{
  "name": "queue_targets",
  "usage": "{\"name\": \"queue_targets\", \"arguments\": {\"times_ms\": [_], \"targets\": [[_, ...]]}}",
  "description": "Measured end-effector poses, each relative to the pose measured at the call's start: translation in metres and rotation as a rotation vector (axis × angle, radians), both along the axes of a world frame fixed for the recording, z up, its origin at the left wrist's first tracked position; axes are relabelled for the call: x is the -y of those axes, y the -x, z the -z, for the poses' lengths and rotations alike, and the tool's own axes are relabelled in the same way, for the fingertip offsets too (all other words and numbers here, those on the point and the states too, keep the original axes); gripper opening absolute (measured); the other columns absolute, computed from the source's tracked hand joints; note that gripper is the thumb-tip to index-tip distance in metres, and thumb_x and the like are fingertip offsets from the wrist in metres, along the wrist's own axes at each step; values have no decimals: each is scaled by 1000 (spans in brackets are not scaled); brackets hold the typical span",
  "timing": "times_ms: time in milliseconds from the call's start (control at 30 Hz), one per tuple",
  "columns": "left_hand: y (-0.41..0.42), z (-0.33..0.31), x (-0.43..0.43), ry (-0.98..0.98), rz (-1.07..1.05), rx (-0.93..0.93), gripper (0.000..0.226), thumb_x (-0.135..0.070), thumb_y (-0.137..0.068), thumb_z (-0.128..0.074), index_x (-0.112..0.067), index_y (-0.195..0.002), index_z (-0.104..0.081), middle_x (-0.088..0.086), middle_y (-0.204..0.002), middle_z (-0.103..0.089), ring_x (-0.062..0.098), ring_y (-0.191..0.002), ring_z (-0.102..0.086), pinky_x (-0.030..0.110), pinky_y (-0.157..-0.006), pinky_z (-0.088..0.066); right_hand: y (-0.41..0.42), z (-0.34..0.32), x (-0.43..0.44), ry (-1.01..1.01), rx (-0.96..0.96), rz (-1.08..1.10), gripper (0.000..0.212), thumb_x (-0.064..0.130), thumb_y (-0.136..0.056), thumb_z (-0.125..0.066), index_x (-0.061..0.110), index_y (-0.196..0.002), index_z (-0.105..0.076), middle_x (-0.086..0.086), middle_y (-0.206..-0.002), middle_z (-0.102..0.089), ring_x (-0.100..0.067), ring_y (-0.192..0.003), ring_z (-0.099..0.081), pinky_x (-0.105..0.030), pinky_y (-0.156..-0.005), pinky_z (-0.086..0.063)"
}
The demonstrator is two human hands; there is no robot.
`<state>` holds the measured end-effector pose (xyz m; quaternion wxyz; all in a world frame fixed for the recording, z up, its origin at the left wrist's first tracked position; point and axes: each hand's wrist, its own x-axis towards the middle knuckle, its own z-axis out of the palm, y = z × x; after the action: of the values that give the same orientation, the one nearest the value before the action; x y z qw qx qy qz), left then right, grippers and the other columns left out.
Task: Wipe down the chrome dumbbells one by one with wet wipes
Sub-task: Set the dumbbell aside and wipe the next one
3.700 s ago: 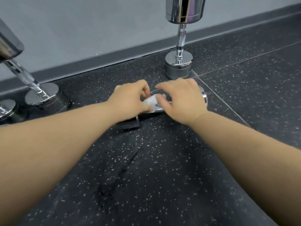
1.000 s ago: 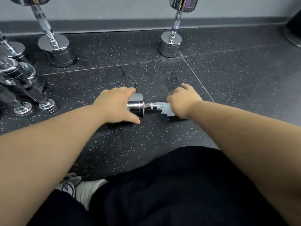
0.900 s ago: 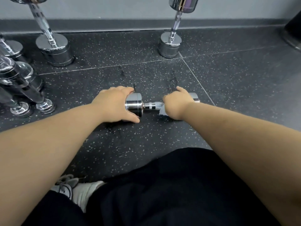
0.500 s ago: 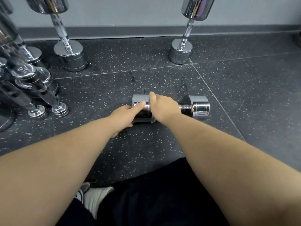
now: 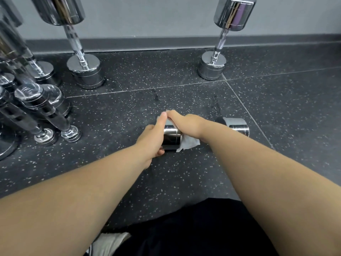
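Floor (image 5: 114, 182): dark speckled rubber tiles, all the work done at ground level.

Nearest the camera: black clothing (image 5: 193, 228) and a white shoe (image 5: 108, 242) at the bottom edge. The person looks to be crouched or seated low, both bare forearms reaching forward.

Work item: one chrome dumbbell (image 5: 172, 140) lying on its side on the floor, just ahead of the knees. Its handle is hidden behind the right forearm.

- Left hand (image 5: 152, 139) grips the outer end of the near-left head, fingers curled under it, thumb (image 5: 162, 120) laid straight along the top. Judged purpose: stop the round weight rolling under the wiping pressure.
- Right hand (image 5: 186, 123) lies over the same head, fingers wrapped across it, holding the wet wipe (image 5: 188, 144) against the chrome. A loose corner of wipe hangs out below the wrist.
- Far head (image 5: 238, 126) is bare and untouched by either hand.

Step in hand, as judged: wiping the left head.

Further back: two upright dumbbells (image 5: 212, 67) (image 5: 84, 71) standing on end near the skirting (image 5: 147, 44). A cluster of dumbbells (image 5: 36, 108) crowds the left edge. Which of these are done cannot be told.

Behind: plain grey wall (image 5: 147, 15).
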<state>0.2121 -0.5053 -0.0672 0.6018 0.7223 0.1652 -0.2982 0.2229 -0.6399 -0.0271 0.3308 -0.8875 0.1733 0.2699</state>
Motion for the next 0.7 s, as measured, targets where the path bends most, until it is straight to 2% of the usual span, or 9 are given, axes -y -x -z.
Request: {"name": "queue_targets", "arguments": {"times_ms": [67,133,233,333,433,500,600,633,700], "targets": [[2,-10,4,131,-4,-15,80,-89,-66,-45,-28,-116,-60,5,-96,-68,15,-63,-58,27,-51,-49,-1,-5,7,-91,15,16,66,73,-87,-35,20,-104,-72,-6,-111,-70,-23,-103,-63,-42,-104,-42],[0,-20,12,213,-23,17,72,-85,-78,-43,-25,-115,-59,4,-82,-61,11,-52,-51,23,-43,-41,1,-17,20,-176,31,17,62,71,-89,-35,22,-99,-72,-3,-106,-72,-20,-102,-64,-38,-101,-42],[-5,-43,25,252,-84,125,49,-69,-93,-40,-22,-89,-56,2,-69,-49,11,-48,-45,20,-40,-36,3,-39,43,-254,116,63,58,62,-97,-32,15,-78,-62,-3,-97,-69,-14,-95,-60,-32,-91,-38],[-4,-63,47,284,-132,167,44,-55,-95,-52,-19,-70,-52,0,-71,-42,10,-52,-39,15,-40,-33,8,-60,68,-311,238,134,56,47,-102,-31,3,-79,-58,-13,-85,-67,-15,-80,-53,-28,-83,-41],[-1,-83,72,259,-54,215,35,-56,-97,-49,-22,-97,-58,-3,-70,-41,5,-49,-36,13,-42,-31,17,-76,84,-388,308,251,45,33,-98,-38,18,-56,-45,5,-52,-48,-11,-55,-44,-21,-64,-41],[0,-96,86,239,-3,233,39,-57,-97,-45,-21,-109,-53,-3,-73,-41,4,-48,-36,13,-40,-34,26,-83,92,-476,332,341,41,46,-88,-46,23,-55,-47,7,-58,-49,-15,-65,-49,-24,-73,-45],[7,-112,107,171,141,272,43,-60,-97,-41,-24,-121,-45,3,-86,-51,8,-55,-45,19,-47,-50,30,-92,104,-591,358,534,58,75,-62,-55,24,-85,-66,1,-85,-64,-24,-84,-61,-43,-93,-49],[10,-117,113,148,195,290,43,-60,-98,-40,-26,-123,-43,5,-89,-55,9,-57,-49,22,-51,-53,31,-94,109,-632,362,601,64,75,-59,-59,21,-93,-68,0,-89,-65,-23,-82,-63,-43,-92,-52],[13,-128,126,130,264,327,43,-60,-98,-39,-28,-127,-42,8,-88,-59,11,-57,-56,26,-55,-56,35,-96,123,-719,424,672,51,61,-69,-65,18,-96,-70,-2,-86,-66,-20,-75,-63,-36,-81,-56]]}}
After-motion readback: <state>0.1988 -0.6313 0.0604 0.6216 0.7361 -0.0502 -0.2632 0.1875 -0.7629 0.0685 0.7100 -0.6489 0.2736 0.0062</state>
